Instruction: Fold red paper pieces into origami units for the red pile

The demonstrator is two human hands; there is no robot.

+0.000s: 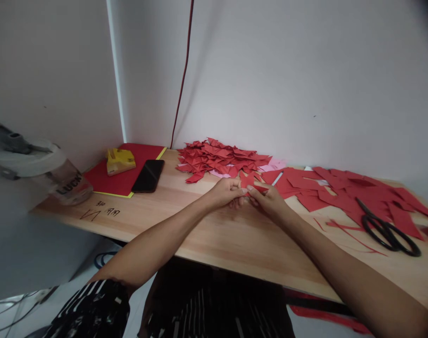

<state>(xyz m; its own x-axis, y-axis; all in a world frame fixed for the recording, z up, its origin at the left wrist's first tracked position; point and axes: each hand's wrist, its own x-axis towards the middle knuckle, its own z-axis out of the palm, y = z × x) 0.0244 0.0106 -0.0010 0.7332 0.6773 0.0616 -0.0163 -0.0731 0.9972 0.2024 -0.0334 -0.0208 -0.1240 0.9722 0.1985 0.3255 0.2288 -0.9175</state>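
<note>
My left hand and my right hand meet over the middle of the wooden table. Both pinch a small folded red paper piece between their fingertips, close to the tabletop. Just behind them lies a heap of folded red paper shapes. To the right spreads a layer of flat red paper sheets and scraps.
Black scissors lie on the red scraps at the right. A black phone and a yellow object rest on a red mat at the left. A clear jug stands at the far left. A red cord hangs down the wall.
</note>
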